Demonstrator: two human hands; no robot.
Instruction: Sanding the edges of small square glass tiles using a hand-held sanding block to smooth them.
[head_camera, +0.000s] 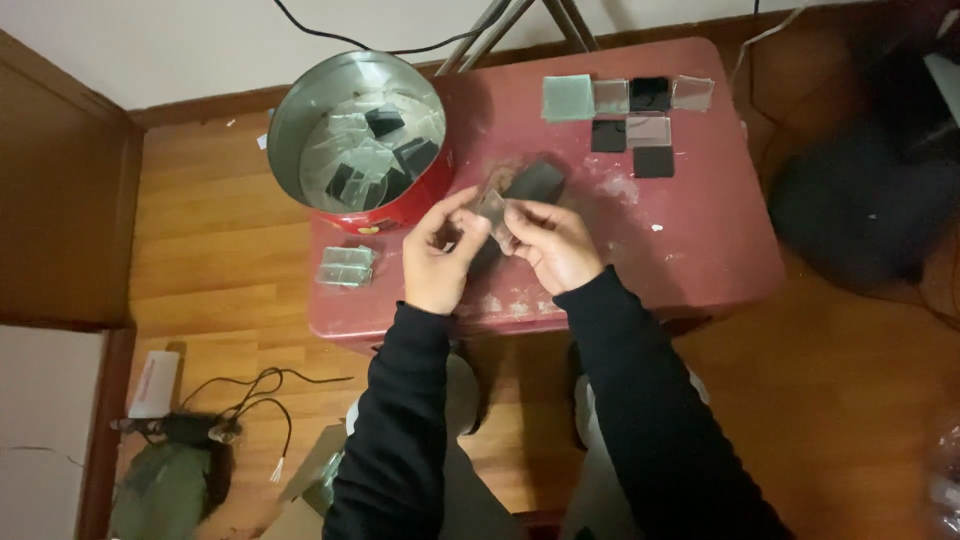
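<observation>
Since the small clear square tile (492, 210) is pinched between both hands above the red table (700, 240), the head view shows it well: left hand (437, 255) and right hand (552, 243) each grip an edge with fingertips. It looks light, stiff, slick and brittle — best held by its edges. The round tin (290, 110) of similar tiles stands just beside.
</observation>
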